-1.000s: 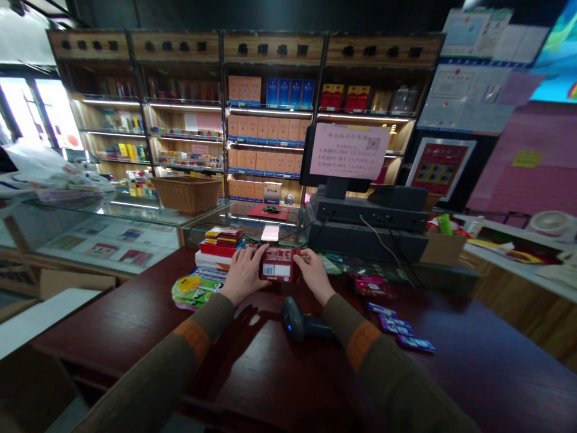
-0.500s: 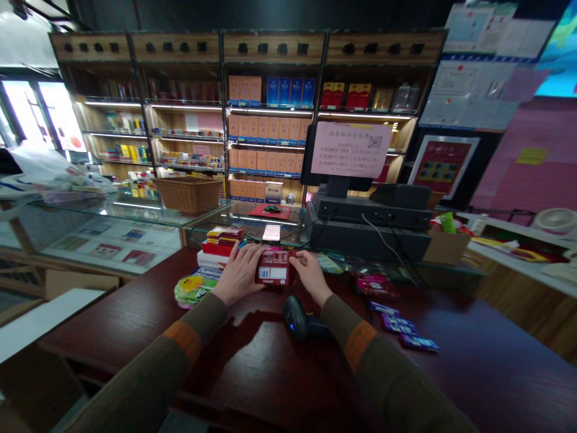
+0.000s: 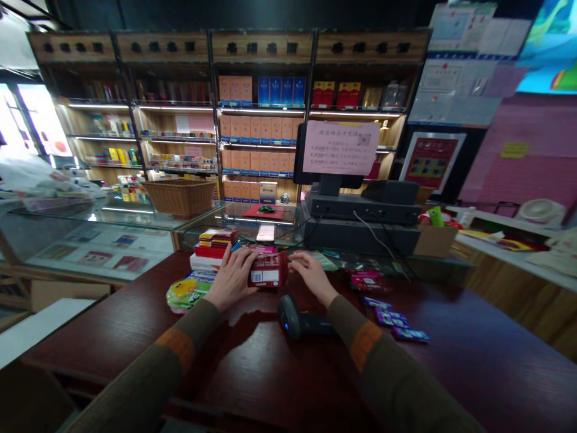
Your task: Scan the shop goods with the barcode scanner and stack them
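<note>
My left hand (image 3: 233,279) is closed on the left side of a dark red snack packet (image 3: 271,270), whose barcode and white label face me. Just off the packet's right edge is my right hand (image 3: 314,275), its fingers loosely bent and parted with nothing visible in them. A dark barcode scanner (image 3: 291,317) lies on the table below the two hands, its blue light lit. To the left of my left hand are a green packet with a yellow chick (image 3: 184,291) and a stack of red and yellow packs (image 3: 217,239).
Several purple packs (image 3: 391,317) lie on the dark table (image 3: 234,373) at right, near a pink-red packet (image 3: 366,279). Behind stand a register (image 3: 360,219) with a paper sign (image 3: 340,147), a wicker basket (image 3: 183,197) and a glass counter (image 3: 108,231). Stocked shelves line the wall.
My right hand has let go of the packet's right edge and moved slightly away from it. My left hand keeps its hold. The view has turned a little to the right.
</note>
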### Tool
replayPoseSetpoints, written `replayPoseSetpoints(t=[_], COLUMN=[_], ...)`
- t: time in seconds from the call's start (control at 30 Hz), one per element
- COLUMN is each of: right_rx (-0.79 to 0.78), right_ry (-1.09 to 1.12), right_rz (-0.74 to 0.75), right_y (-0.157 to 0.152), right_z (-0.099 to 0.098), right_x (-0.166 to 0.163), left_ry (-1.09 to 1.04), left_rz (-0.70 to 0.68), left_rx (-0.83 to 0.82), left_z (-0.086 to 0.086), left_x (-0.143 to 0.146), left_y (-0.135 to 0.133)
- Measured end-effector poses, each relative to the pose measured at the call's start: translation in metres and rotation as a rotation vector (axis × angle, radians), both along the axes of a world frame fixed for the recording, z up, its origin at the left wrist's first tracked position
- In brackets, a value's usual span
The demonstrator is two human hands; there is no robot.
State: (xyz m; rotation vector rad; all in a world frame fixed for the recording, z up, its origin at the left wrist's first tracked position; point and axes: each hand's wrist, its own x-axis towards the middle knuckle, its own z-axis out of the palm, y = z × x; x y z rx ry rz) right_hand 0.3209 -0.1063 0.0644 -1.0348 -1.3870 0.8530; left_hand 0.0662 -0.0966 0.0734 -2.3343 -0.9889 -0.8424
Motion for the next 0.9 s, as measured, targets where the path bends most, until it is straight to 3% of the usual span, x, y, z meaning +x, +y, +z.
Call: replayPoseSetpoints(t=[0.17,0.27,0.5,0.67,0.9], right_rx=[-0.025,-0.01,-0.078,-0.114,-0.007], right_ry=[-0.035,-0.206,-0.543,-0.931,-1.039], right_rz=[-0.017,-0.013,0.221,0.213,0.171], right_y=[-0.012,-0.026,-0.073,-0.096,-0.102], right_z=[-0.007,-0.012,-0.015,-0.015,-0.026], right_x=[0.023,0.039,0.071,0.071,0.059], left_ry=[-0.009,0.001,0.008,-0.002,-0.024], left_rz=[0.012,0.013,0.028,0.019,-0.01], left_rx=[0.011,0.019,0.036,0.037,0.031], left_z=[-0.005,-0.007,-0.012,-0.017,-0.021], left_x=[-0.002,-0.004,-0.007,-0.007,-0.008], left_y=[0.002,0.004,0.007,0.008,0.011])
